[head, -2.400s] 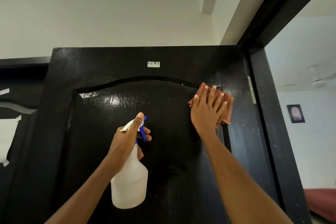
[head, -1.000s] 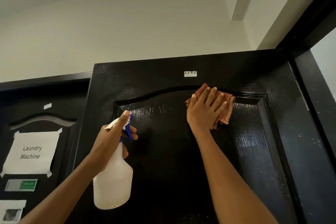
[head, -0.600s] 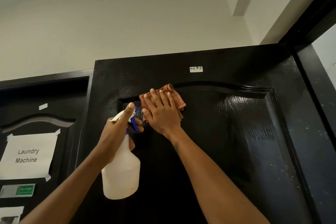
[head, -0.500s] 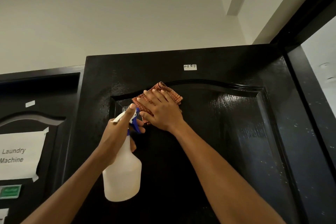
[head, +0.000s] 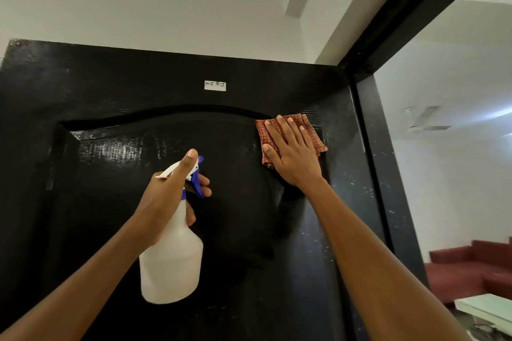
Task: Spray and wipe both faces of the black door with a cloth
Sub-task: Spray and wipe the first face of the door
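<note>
The black door [head: 116,202] fills the view, glossy and wet-looking on its arched upper panel. My right hand [head: 293,155] presses a folded orange checked cloth [head: 313,133] flat against the panel's upper right corner, fingers straight. My left hand [head: 169,194] grips the neck of a white spray bottle [head: 171,263] with a blue trigger, held upright in front of the door's middle, thumb on top of the nozzle head.
A small white label [head: 215,85] is stuck near the door's top. The black door frame [head: 379,174] stands right of the door. Through the opening are a red sofa [head: 471,266], a white table corner [head: 484,310] and a ceiling fan [head: 424,119].
My right hand has swept the cloth from the panel's upper left, beside the bottle, across to its upper right corner. The view has swung right, so the laundry sign is out of sight.
</note>
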